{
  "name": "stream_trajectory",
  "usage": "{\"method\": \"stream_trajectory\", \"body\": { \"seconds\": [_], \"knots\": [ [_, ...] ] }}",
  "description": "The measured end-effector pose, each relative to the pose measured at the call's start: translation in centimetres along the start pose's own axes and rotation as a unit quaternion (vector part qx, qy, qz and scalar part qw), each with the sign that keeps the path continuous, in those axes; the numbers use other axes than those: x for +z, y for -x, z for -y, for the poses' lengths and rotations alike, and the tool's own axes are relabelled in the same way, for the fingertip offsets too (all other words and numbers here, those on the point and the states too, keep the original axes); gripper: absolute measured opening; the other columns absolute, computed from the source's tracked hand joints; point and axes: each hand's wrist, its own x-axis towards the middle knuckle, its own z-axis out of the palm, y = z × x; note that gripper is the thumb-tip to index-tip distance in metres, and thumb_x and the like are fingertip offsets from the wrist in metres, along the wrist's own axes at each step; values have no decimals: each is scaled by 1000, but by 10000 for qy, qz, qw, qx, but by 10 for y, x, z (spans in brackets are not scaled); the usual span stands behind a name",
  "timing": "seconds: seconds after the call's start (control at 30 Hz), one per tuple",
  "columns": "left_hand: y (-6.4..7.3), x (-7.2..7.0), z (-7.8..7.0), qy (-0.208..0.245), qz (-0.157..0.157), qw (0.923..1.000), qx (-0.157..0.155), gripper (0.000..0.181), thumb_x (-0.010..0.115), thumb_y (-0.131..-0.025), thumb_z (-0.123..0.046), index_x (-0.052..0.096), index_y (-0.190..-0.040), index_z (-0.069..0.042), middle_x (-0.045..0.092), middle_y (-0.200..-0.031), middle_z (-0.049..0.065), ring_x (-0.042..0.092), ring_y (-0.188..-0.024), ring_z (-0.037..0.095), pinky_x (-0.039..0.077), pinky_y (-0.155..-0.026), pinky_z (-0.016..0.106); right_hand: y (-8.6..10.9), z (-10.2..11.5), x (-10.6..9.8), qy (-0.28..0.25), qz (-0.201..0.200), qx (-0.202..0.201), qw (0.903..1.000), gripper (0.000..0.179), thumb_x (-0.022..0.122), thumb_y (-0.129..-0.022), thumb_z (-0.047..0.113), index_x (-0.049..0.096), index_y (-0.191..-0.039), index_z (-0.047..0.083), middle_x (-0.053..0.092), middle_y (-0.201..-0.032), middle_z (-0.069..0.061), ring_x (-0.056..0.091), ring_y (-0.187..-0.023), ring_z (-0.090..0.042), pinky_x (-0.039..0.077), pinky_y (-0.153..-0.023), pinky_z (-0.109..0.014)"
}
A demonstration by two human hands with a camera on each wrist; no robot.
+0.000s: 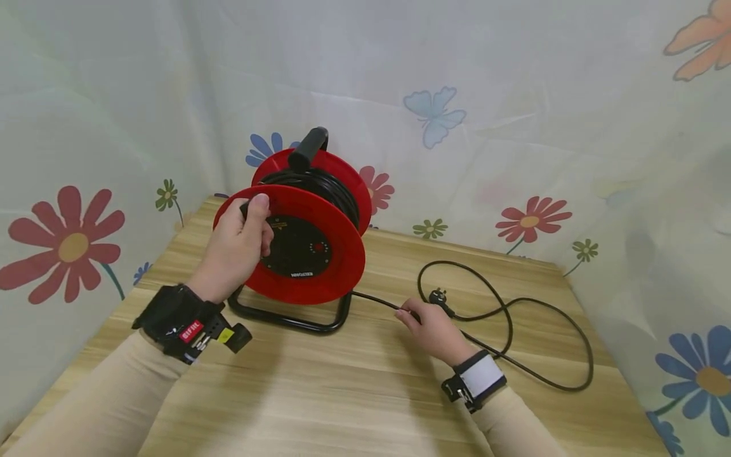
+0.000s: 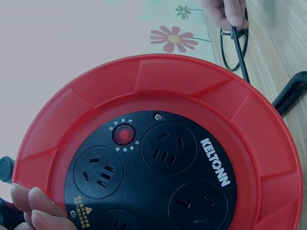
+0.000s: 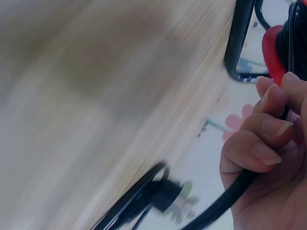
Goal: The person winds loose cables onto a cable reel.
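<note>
A red cable reel (image 1: 348, 254) with black cable (image 1: 328, 184) wound on its drum stands on a black tube frame (image 1: 302, 325). My left hand (image 1: 234, 244) grips a small black crank knob (image 1: 244, 209) at the near disc's left side; the fingers mostly hide it. In the left wrist view, the black socket panel (image 2: 158, 189) shows several outlets and a red button (image 2: 124, 135). To the right of the reel, my right hand (image 1: 436, 330) holds the cable running from the drum, curled fingers (image 3: 254, 148) round it in the right wrist view.
Loose cable (image 1: 588, 355) lies in wide loops at the right of the wooden table (image 1: 320, 393), with the black plug (image 1: 438, 298) just behind my right hand. A black carrying handle (image 1: 308, 149) tops the reel. Flower-printed cloth (image 1: 485, 158) hangs behind the table and along both sides.
</note>
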Motion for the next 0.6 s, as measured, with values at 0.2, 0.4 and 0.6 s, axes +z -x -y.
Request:
{"method": "stream_trajectory", "body": {
  "seconds": [0.2, 0.4, 0.6],
  "knots": [
    [-1, 1, 3, -46, 42, 10000, -20, 42, 34, -102, -39, 45, -102, 1, 53, -75, 18, 53, -67, 27, 46, -65, 35, 29, -30, -17, -20, 96, 438, 9990, 27, 52, -96, 38, 66, -88, 17, 50, -64, 4, 42, -51, -8, 38, -46, -27],
    [-3, 2, 8, -61, 71, 10000, 20, 41, 34, -102, -38, 45, -101, 1, 52, -73, 16, 53, -65, 27, 46, -62, 33, 60, -69, -39, 208, -6, 918, 9956, 48, 47, -91, 58, 61, -71, 17, 44, -56, 5, 40, -47, -9, 35, -43, -26],
    [-4, 2, 14, -63, 137, 9999, -27, 42, 33, -102, -38, 45, -102, 2, 52, -72, 15, 52, -64, 27, 46, -62, 32, 91, -105, -62, 479, -451, 1182, 9908, 49, 54, -90, 54, 48, -61, 15, 40, -55, 3, 38, -47, -11, 32, -44, -25]
  ]
}}
